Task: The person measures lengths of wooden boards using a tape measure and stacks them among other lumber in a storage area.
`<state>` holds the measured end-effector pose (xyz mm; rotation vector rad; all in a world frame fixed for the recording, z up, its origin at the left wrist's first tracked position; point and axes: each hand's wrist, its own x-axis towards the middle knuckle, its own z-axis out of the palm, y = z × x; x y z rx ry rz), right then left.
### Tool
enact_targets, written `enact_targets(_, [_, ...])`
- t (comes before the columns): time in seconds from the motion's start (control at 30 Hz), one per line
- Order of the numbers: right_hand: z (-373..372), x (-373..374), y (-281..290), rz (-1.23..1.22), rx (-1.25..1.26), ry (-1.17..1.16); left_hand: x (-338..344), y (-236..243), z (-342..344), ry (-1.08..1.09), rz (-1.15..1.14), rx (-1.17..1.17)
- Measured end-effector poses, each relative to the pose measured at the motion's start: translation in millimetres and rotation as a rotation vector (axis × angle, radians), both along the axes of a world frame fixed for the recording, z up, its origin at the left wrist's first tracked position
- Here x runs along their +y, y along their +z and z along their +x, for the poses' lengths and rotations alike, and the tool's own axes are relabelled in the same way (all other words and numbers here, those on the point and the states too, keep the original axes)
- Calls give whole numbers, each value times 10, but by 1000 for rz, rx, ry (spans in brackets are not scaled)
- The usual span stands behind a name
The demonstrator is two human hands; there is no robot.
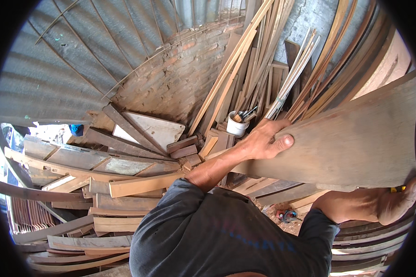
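Note:
A wide, flat wooden board [351,138] slants across the right side, its surface plain and brownish grey. My left hand [266,138] is closed on the board's left end, with the thumb on the upper face and the other fingers partly hidden. At the lower right corner of the board, my right hand [399,203] is curled with its thumb pointing up. A small yellow and black object [396,189] shows between that hand and the board; its kind is too hidden to make out.
Long wooden strips [245,69] lean against the wall behind. A white bucket [237,124] with brushes stands below them. Stacked planks [120,212] fill the left side. A red and blue tool [287,215] lies on the floor beyond my torso. Corrugated metal sheeting [78,64] rises at upper left.

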<state>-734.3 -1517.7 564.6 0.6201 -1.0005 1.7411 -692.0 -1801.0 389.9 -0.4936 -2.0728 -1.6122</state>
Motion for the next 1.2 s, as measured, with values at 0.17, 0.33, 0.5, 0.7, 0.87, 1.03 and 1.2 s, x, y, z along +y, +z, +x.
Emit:
enact_targets(0.17, [20, 146, -17, 11, 3, 45, 114, -78, 94, 20, 12, -43])
enact_targets(0.33, [107, 180, -173, 35, -25, 98, 115, -182, 151, 1, 60, -89])
enact_targets(0.5, [134, -70, -379, 60, -64, 157, -51, -409, 87, -56, 58, -104])
enact_targets(0.7, [64, -283, -447, 100, -107, 261, -345, -516, -109, -61, 79, -108])
enact_targets(0.87, [-75, -515, -509, 149, -166, 418, -593, -763, -444, -201, 68, -172])
enact_targets(1.03, [-347, -1028, -719, 203, -283, 679, -841, -934, -718, -481, -9, -419])
enact_targets(1.2, [-724, -1580, -1070, 230, -445, 990, -903, -943, -662, -530, 76, -445])
